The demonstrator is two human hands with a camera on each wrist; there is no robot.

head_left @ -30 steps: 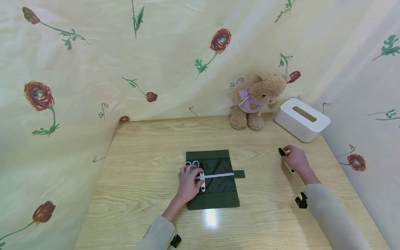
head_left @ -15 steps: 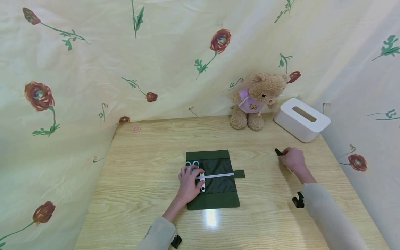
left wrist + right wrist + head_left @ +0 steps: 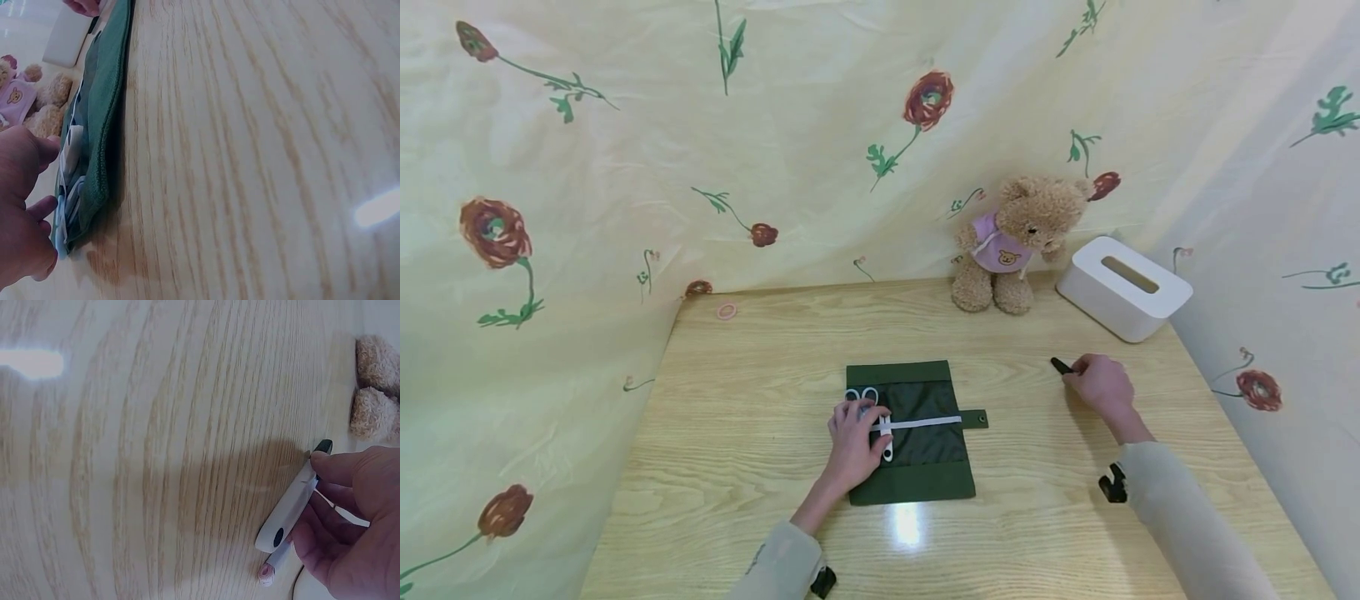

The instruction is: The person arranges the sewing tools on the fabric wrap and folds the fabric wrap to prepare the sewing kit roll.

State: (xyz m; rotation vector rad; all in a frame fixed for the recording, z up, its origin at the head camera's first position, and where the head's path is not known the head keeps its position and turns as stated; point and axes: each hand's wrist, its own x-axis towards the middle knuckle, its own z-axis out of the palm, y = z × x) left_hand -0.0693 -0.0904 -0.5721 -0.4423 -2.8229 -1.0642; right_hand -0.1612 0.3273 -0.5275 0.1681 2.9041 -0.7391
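A dark green fabric tool roll (image 3: 917, 483) lies unfolded mid-table, a white elastic band (image 3: 925, 422) across its inside. My left hand (image 3: 852, 433) rests on its left part, fingers spread and slightly bent. Under and beside those fingers are scissors with pale loop handles (image 3: 869, 394) and a white handle with a black spot (image 3: 887, 451), both at the band. Right of the roll, my right hand (image 3: 1103, 387) pinches a slim tool with a white handle (image 3: 284, 515) and a black end (image 3: 1060, 365) between thumb and fingers. A pinkish-white rolled end (image 3: 267, 574) shows beside that handle.
A teddy bear (image 3: 1000, 254) in a purple shirt stands at the back of the table. A white tissue box (image 3: 1120, 287) is to its right, behind my right hand. A small pink ring (image 3: 726, 311) lies at the back left. Floral cloth covers the walls.
My right hand has shifted slightly left with the white-handled tool, whose black end now points more to the left. The left hand and the tool roll stay in place.
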